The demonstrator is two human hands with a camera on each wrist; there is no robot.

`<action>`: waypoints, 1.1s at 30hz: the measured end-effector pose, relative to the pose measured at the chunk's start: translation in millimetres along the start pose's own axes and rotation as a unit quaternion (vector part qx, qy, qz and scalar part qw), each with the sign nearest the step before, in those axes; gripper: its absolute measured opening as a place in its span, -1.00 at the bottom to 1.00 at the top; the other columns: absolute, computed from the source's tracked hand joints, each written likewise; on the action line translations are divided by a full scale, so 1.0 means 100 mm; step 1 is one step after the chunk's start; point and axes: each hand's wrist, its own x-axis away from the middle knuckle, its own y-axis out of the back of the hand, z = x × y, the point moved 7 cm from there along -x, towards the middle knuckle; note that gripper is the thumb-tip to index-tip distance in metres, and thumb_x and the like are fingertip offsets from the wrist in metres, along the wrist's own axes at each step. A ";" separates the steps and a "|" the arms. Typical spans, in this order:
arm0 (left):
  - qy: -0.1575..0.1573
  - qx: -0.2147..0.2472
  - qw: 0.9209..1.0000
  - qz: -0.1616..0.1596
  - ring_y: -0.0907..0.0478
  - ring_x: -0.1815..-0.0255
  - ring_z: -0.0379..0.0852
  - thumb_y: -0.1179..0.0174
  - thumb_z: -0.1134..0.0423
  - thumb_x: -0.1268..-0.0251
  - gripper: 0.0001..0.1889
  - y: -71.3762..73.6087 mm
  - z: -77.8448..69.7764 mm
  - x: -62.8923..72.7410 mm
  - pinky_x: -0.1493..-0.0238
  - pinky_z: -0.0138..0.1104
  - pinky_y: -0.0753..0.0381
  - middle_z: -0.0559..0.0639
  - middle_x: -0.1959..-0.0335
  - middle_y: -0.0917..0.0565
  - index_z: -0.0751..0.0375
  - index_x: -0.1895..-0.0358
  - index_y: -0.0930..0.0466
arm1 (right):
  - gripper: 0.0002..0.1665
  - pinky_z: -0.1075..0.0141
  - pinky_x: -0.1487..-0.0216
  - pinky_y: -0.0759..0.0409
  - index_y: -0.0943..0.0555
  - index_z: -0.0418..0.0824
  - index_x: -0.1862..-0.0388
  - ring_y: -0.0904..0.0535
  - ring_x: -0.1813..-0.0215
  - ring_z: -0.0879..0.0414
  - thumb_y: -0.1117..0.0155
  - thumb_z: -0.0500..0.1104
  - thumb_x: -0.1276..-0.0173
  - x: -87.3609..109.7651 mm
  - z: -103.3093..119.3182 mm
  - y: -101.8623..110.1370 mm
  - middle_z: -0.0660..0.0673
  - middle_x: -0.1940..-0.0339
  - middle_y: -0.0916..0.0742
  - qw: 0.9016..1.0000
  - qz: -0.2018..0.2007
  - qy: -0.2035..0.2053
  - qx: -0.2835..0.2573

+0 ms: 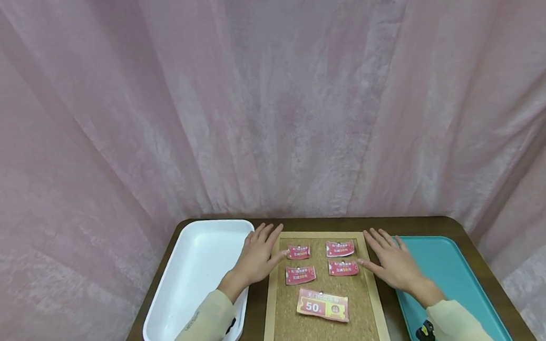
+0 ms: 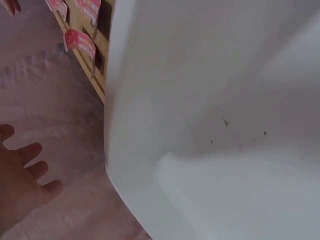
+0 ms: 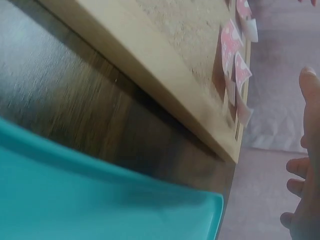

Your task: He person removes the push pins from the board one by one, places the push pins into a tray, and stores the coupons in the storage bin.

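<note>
A framed cork board point(image 1: 291, 330) lies on the dark table with several paper coupons on it. Two rows of small red coupons point(image 1: 300, 275) sit near its far end, and one larger pink-and-yellow coupon point(image 1: 322, 305) is fixed below them. My left hand point(image 1: 254, 259), fingers straight and spread, is over the gap between the white tray and the board's left edge. Over the board's right edge is my right hand point(image 1: 393, 262), also spread, thumb pointing toward a red coupon point(image 1: 343, 267). Neither hand holds anything.
A deep white tray point(image 1: 192, 282) stands left of the board, with a few dark specks inside. To the right lies a teal tray point(image 1: 443, 269), partly under the right forearm. Behind the table point(image 1: 324, 224) hangs a pink curtain point(image 1: 292, 111).
</note>
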 end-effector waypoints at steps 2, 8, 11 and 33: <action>-0.005 0.006 1.000 0.005 -0.02 -0.72 0.31 -0.04 -0.26 -0.62 -0.19 -0.03 -0.03 0.01 -0.59 0.34 -0.07 0.25 -0.67 -0.22 -0.06 -0.74 -0.02 | 0.03 -0.47 -0.54 -0.06 -0.20 -0.20 -0.72 -0.17 -0.67 -0.36 -0.24 0.34 -0.51 0.00 0.04 -0.03 -0.34 -0.68 -0.32 1.000 0.002 0.001 -0.001; -0.021 0.020 1.000 0.008 -0.08 -0.70 0.34 -0.09 -0.23 -0.60 -0.19 -0.09 -0.13 0.01 -0.55 0.33 -0.18 0.28 -0.66 -0.21 -0.03 -0.73 -0.06 | 0.00 -0.47 -0.51 -0.14 -0.23 -0.17 -0.71 -0.21 -0.67 -0.32 -0.27 0.31 -0.51 -0.05 0.17 -0.09 -0.29 -0.68 -0.35 1.000 -0.006 0.012 -0.007; -0.029 0.027 0.999 0.012 -0.14 -0.67 0.34 -0.12 -0.21 -0.59 -0.19 -0.11 -0.18 0.00 -0.52 0.33 -0.24 0.28 -0.65 -0.23 -0.03 -0.73 -0.07 | 0.00 -0.47 -0.50 -0.16 -0.23 -0.16 -0.71 -0.24 -0.66 -0.30 -0.28 0.31 -0.51 -0.08 0.24 -0.13 -0.28 -0.67 -0.38 1.000 -0.010 0.022 -0.008; -0.057 0.020 0.996 0.065 -0.31 -0.59 0.35 -0.14 -0.24 -0.56 -0.19 -0.51 -0.59 0.02 -0.46 0.29 -0.38 0.23 -0.59 -0.37 -0.07 -0.71 -0.11 | -0.05 -0.46 -0.51 -0.16 -0.39 -0.23 -0.61 -0.29 -0.63 -0.34 -0.41 0.24 -0.43 -0.18 0.63 -0.41 -0.31 -0.60 -0.46 0.997 -0.011 0.051 -0.058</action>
